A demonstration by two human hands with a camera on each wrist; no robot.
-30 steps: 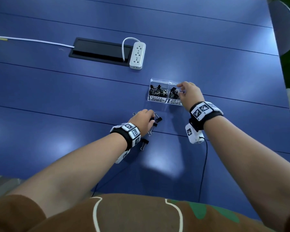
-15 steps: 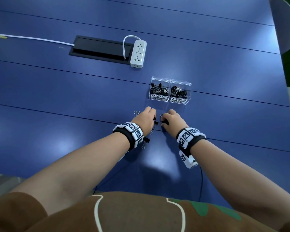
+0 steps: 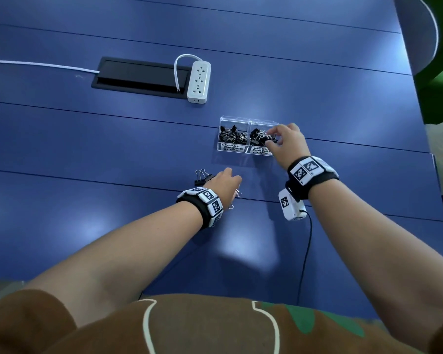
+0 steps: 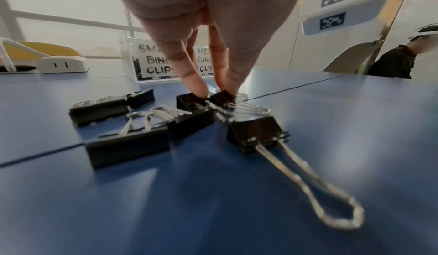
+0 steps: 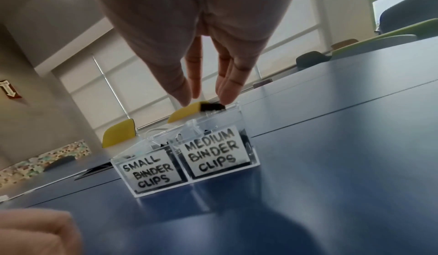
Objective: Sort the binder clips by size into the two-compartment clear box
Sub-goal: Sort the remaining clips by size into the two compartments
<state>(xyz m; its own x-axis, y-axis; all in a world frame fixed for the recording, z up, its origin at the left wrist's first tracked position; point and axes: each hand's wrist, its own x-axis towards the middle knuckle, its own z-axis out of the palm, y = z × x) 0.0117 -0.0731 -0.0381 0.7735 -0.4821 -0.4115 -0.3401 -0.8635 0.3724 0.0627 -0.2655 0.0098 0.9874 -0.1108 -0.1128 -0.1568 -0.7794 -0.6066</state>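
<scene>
A clear two-compartment box [image 3: 248, 121] stands mid-table, labelled small on the left and medium on the right, with black clips in both halves. My right hand [image 3: 273, 139] hovers over the medium compartment [image 5: 214, 151] and pinches a black binder clip [image 5: 212, 107] at its fingertips. Nearer me, several black binder clips [image 4: 129, 146] lie loose on the blue table. My left hand [image 3: 231, 181] is down among them, its fingertips [image 4: 198, 92] pinching a small black clip [image 4: 222, 98] that still rests on the table. In the head view the hand hides most of the pile.
A white power strip [image 3: 198, 81] and a black cable hatch [image 3: 138, 77] lie at the back left. A grey chair back [image 3: 417, 34] stands past the table's far right edge. A black cable [image 3: 308, 251] trails from my right wrist camera.
My right hand left the pile beside my left hand and rose to the box's medium side with a clip. My left hand stayed on the pile.
</scene>
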